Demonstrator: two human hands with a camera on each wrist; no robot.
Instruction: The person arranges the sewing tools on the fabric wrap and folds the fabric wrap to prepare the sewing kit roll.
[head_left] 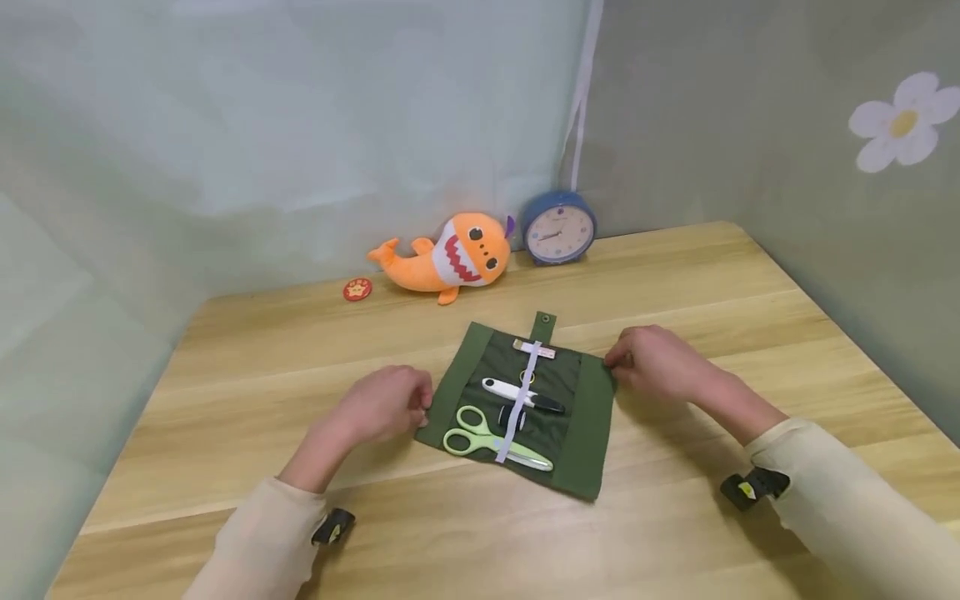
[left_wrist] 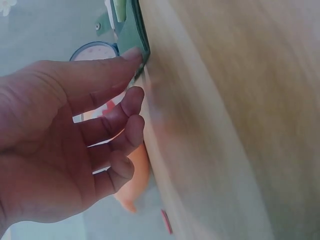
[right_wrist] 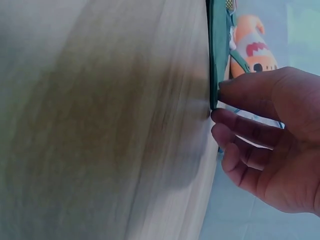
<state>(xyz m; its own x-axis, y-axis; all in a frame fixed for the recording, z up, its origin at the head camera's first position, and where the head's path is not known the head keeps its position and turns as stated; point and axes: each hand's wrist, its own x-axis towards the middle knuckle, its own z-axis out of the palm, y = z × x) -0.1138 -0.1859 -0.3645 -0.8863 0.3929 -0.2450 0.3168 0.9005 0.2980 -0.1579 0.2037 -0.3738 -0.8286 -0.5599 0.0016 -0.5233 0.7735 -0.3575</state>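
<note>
A green fabric sewing kit (head_left: 590, 433) lies unfolded on the table, its snap tab (head_left: 542, 330) pointing away from me. Under its white elastic strap (head_left: 531, 367) sit light-green scissors (head_left: 487, 443), a black thread spool (head_left: 506, 418), a white-and-black slim tool (head_left: 501, 388) and a small pale packet (head_left: 545, 352). My left hand (head_left: 386, 406) pinches the kit's left edge; the left wrist view shows the thumb (left_wrist: 131, 54) on the fabric. At the upper right corner, my right hand (head_left: 656, 364) pinches the other edge between thumb (right_wrist: 245, 91) and index finger.
Along the back edge stand an orange plush shark (head_left: 420, 272) and a blue alarm clock (head_left: 559, 232). A red round badge with a star (head_left: 357, 289) lies left of the plush. Cloth walls (head_left: 337, 125) rise behind the wooden table (head_left: 262, 358).
</note>
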